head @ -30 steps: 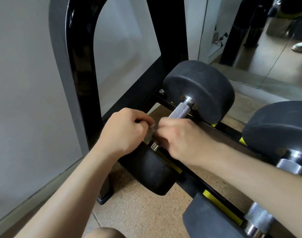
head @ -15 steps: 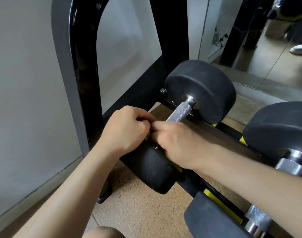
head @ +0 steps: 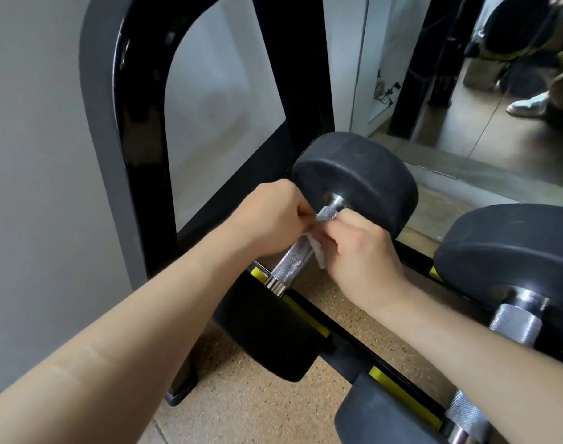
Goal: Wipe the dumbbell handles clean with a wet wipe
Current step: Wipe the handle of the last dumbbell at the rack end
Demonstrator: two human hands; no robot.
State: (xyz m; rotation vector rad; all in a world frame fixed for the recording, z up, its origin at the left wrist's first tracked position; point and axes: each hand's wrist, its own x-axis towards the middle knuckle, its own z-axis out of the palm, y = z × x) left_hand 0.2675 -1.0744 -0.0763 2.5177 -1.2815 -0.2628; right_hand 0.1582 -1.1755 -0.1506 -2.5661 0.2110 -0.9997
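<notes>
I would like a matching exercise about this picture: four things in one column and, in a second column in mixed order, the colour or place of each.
Things:
1. wet wipe
2. dumbbell handle
3. rack frame
4. strip on the rail

Descriptions:
a. yellow
b. glossy black, curved at the top
c. white, against the handle, between the left hand and the right hand
d. silver, knurled

Pairs: 1-c, 2-d, 3-b, 4-a
</notes>
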